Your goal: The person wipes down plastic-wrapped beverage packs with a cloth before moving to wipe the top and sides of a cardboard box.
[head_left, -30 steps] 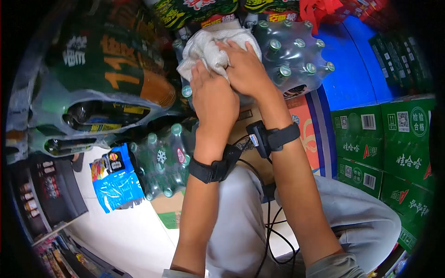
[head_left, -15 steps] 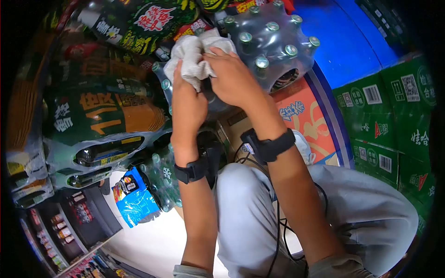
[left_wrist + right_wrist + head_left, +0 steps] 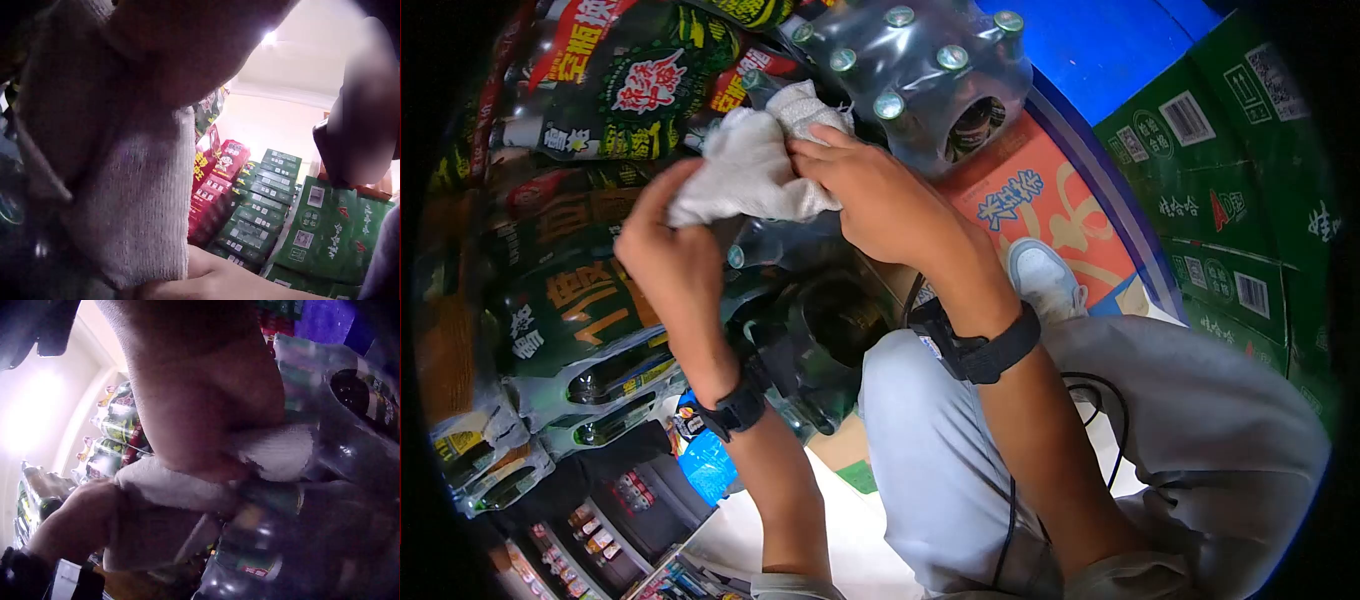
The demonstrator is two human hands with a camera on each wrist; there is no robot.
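A crumpled white ribbed cloth (image 3: 745, 165) is stretched between both hands above a shrink-wrapped pack of green-capped bottles (image 3: 795, 240). At its left end my left hand (image 3: 675, 260) grips the edge with curled fingers. My right hand (image 3: 880, 195) holds the other end, thumb and fingers bunched into the fabric. From the left wrist, the cloth (image 3: 140, 212) hangs in front of the view. In the right wrist view the left hand (image 3: 84, 515) pulls on a fold, and wrapped bottles lie just below the right hand (image 3: 212, 425).
Another wrapped bottle pack (image 3: 920, 65) stands beyond the right hand. Large dark green bottle packs (image 3: 570, 300) are stacked at the left. Green cartons (image 3: 1230, 210) rise on the right, beside an orange box (image 3: 1050, 190). A black cable (image 3: 1115, 420) loops by the knees.
The hands, close together on the cloth before, have drawn apart. My left hand has moved left and toward me, spreading the cloth. The head view has shifted, so the bottle packs appear turned.
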